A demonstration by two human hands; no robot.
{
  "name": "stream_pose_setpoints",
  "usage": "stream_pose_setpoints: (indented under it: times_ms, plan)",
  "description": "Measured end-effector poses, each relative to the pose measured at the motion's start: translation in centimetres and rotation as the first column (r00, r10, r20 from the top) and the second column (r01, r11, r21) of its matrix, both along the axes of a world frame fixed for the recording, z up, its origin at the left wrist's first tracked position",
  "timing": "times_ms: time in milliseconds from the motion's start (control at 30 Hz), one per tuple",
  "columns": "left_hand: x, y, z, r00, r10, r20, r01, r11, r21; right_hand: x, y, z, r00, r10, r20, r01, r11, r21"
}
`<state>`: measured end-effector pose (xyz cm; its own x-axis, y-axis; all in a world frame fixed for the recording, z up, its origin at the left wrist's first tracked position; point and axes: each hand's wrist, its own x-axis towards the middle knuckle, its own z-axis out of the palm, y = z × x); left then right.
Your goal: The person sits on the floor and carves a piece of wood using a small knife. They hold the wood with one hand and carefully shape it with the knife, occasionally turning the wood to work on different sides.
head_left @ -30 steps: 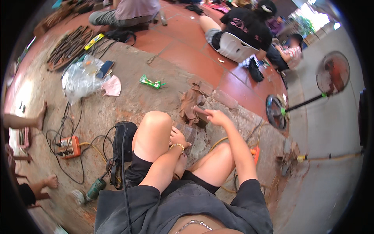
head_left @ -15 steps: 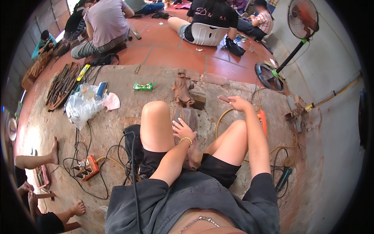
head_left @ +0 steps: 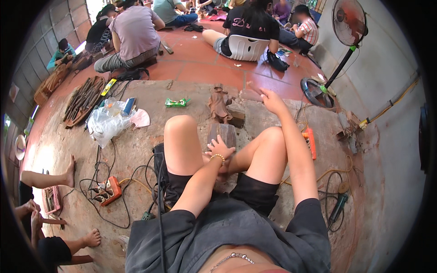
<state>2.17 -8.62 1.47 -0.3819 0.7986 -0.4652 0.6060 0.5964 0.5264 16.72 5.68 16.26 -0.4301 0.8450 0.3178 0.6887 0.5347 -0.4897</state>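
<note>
My left hand (head_left: 221, 148) is open, its fingers spread at the near end of a wooden block (head_left: 221, 133) between my knees. Whether it presses on the block or only hovers, I cannot tell. My right hand (head_left: 273, 102) is raised beyond my right knee, fingers closed round a small brown, narrow piece (head_left: 255, 88) smeared by motion; its kind is unclear. Just past the block a carved brown wooden figure (head_left: 219, 105) stands upright, with a darker wood chunk (head_left: 236, 119) at its right. My feet are mostly hidden behind my left arm.
At left lie a tray of carving tools (head_left: 83, 102), a plastic bag (head_left: 105, 125), a green packet (head_left: 176, 103) and an orange power strip (head_left: 108, 190) with cables. A green power tool (head_left: 338, 207) and a standing fan (head_left: 349, 22) are at right. Several people sit around.
My right hand has risen and moved away from me with the brown piece. My left hand has shifted slightly right, still spread. The view has tilted a little.
</note>
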Motion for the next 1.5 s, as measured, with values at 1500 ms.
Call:
stream_pose_setpoints:
  times_ms: [1500]
  plan:
    - [-9.5, 1.0, -8.5, 0.820, -0.547, -0.167, 0.549, 0.669, 0.501, -7.5, -3.9, -21.4, 0.937, -0.343, 0.063, 0.327, 0.800, -0.503]
